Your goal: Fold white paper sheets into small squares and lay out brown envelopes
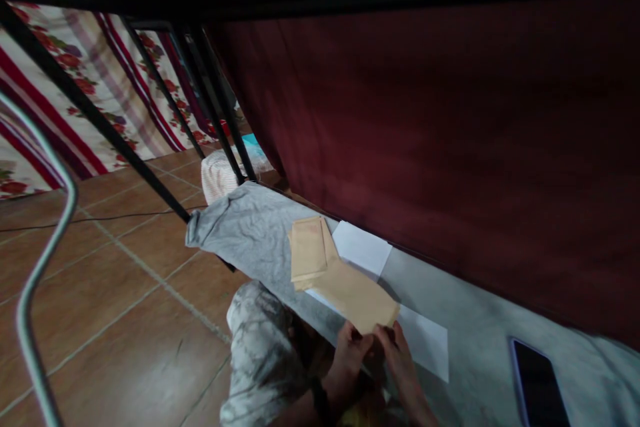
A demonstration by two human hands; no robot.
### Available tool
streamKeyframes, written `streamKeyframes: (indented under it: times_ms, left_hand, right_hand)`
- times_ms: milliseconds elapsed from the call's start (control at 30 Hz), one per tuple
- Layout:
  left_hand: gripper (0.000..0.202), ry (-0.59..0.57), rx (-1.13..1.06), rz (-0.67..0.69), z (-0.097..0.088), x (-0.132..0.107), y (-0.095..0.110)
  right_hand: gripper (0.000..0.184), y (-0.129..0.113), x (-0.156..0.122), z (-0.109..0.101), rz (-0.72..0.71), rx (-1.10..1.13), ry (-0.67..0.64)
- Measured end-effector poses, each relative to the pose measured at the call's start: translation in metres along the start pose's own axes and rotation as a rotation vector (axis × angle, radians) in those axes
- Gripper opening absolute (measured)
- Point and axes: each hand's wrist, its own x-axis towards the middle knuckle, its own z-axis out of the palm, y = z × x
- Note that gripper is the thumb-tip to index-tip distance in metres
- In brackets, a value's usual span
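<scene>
Both my hands hold the near end of a tan paper envelope [357,293], tilted over the grey cloth. My left hand [351,351] pinches its near edge between thumb and fingers. Close beside it, my right hand [397,352] grips the right corner of the same edge. At the envelope's far end lies a small stack of tan envelopes [307,248]. White paper [363,248] lies behind the held envelope, and another white sheet [425,341] is to the right of my right hand. Part of the white paper is hidden under the envelope.
Grey cloth [255,227] covers the narrow surface. A phone [540,383] lies at the right. A dark red curtain [425,127] hangs behind, and black metal bars [100,117] stand at the left. A curved pale tube [37,267] crosses the left edge above the tiled floor [135,347].
</scene>
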Motion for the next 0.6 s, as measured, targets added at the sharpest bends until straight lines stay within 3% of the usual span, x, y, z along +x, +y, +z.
streamKeyframes:
  times_ms: [133,200,333,500,600]
  left_hand:
    - [0.048,-0.062,0.034,-0.017,-0.001,-0.005,-0.008]
    - [0.047,-0.059,0.006,-0.043,-0.008,-0.001,0.001]
    - [0.037,0.125,-0.147,-0.181,-0.017,0.017,0.026]
    - [0.032,0.089,-0.234,-0.278,-0.017,0.024,0.041]
    - [0.034,0.075,-0.112,-0.286,-0.017,0.019,0.039]
  right_hand:
    - [0.042,-0.002,-0.01,-0.014,0.148,0.142,0.039]
    - [0.044,-0.007,-0.015,-0.023,0.137,0.175,0.068]
    - [0.05,-0.031,-0.022,-0.036,0.168,0.387,0.02]
    - [0.046,-0.051,-0.02,-0.047,0.21,0.629,-0.11]
    - [0.039,-0.044,-0.017,-0.054,0.15,0.562,0.032]
